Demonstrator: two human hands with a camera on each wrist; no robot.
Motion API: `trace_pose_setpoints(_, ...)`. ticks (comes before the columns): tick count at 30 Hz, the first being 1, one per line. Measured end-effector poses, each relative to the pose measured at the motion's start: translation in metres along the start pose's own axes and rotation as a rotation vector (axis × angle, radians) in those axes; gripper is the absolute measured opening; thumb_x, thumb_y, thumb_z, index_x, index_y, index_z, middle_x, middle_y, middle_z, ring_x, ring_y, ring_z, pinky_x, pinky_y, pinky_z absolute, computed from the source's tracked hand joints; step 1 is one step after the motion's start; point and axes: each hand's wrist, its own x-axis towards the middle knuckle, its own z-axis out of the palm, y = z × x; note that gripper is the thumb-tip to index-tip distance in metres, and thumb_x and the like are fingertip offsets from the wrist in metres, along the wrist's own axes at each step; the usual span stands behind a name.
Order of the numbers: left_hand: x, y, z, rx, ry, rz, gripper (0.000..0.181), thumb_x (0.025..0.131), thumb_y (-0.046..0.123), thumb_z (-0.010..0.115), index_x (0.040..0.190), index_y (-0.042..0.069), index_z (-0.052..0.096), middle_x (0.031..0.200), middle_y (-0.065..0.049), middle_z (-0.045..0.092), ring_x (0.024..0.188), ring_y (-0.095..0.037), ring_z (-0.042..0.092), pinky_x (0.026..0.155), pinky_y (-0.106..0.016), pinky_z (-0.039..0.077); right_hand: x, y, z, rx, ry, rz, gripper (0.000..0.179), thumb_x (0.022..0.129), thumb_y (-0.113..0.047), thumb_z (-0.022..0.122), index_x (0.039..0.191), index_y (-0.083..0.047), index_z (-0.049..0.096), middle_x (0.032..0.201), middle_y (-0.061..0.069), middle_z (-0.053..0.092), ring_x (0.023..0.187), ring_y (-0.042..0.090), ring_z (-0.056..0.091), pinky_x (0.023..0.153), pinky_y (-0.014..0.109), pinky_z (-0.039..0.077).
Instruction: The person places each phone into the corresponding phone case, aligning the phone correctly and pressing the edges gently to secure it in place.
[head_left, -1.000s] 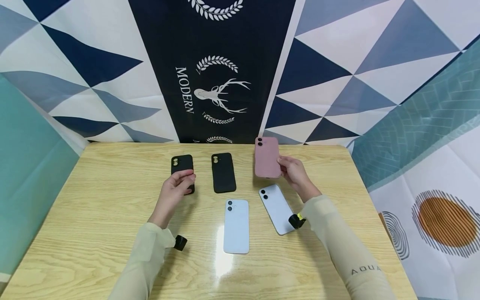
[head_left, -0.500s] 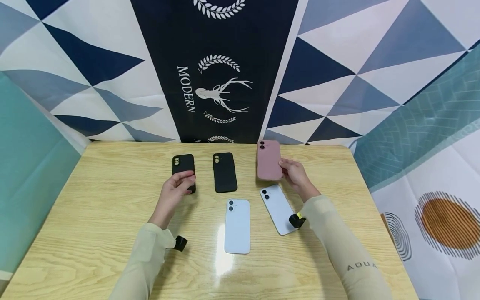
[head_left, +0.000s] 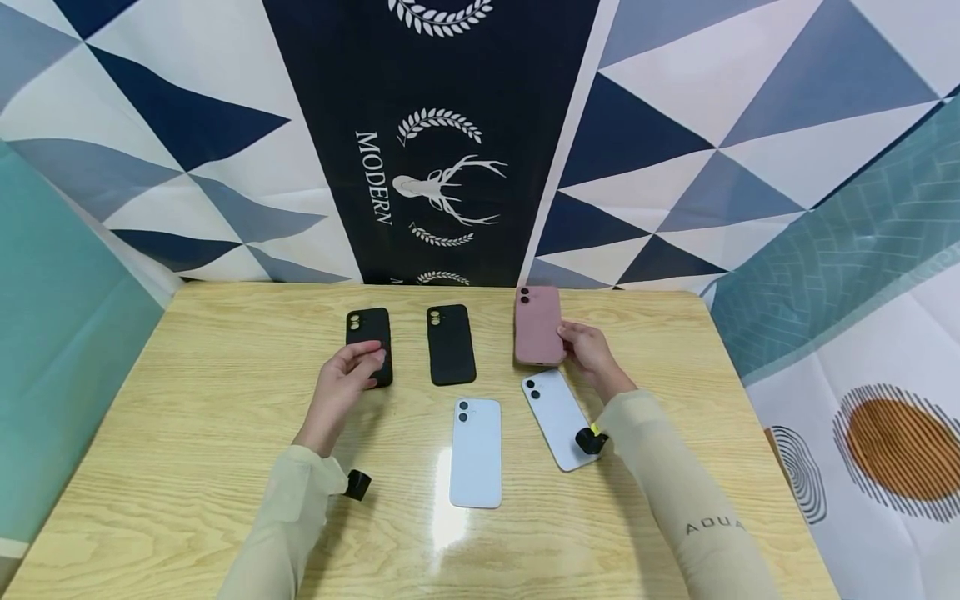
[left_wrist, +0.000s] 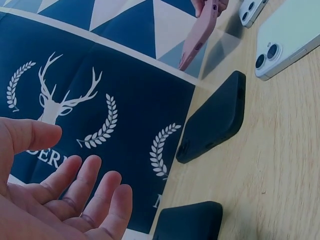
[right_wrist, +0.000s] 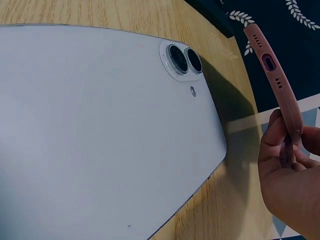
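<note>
Patterned wall cloth (head_left: 495,83), lettered MODERN, backs a wood-grain table (head_left: 187,417); the right sleeve (head_left: 678,492) reads AQUA. The left hand (head_left: 342,385), thumb and fingers apart, hovers empty above a black case (head_left: 369,325). The right hand (head_left: 591,352) pinches a pink phone (head_left: 537,332) by its edge, beyond two white phones (head_left: 476,458); the head view shows its lenses (head_left: 525,292), the right wrist view its port (right_wrist: 269,62).

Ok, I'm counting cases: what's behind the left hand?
Head view: a black case, upper end and right edge showing, plus wooden tabletop; what the left hand covers cannot be seen.
</note>
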Motion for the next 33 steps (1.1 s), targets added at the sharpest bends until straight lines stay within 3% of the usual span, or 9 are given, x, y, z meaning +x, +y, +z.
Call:
trace_pose_setpoints(20,0.001,-0.003,-0.007,0.005,0.019,-0.023,0.041,0.097,0.019,0.047,0.134,0.002,0.045,0.137,-0.019,0.048,0.12,-0.02,0.048,0.097,-0.037,0.045,0.013,0.008,0.003,-0.006,0.03,0.051,0.04,0.1,-0.011,0.041,0.136,0.006,0.041,0.074,-0.009,0.055,0.066,0.002,0.049,0.059,0.014,0.043)
trace_pose_setpoints(33,0.0,-0.004,-0.009,-0.006,0.011,-0.029,0.042,0.097,0.021,0.048,0.134,0.003,0.045,0.138,-0.017,0.047,0.121,-0.02,0.048,0.097,-0.035,0.045,0.021,0.011,0.007,-0.096,0.029,0.065,0.04,0.1,-0.014,0.041,0.136,0.002,0.043,0.084,-0.008,0.055,0.074,0.003,0.051,0.065,0.015,0.045)
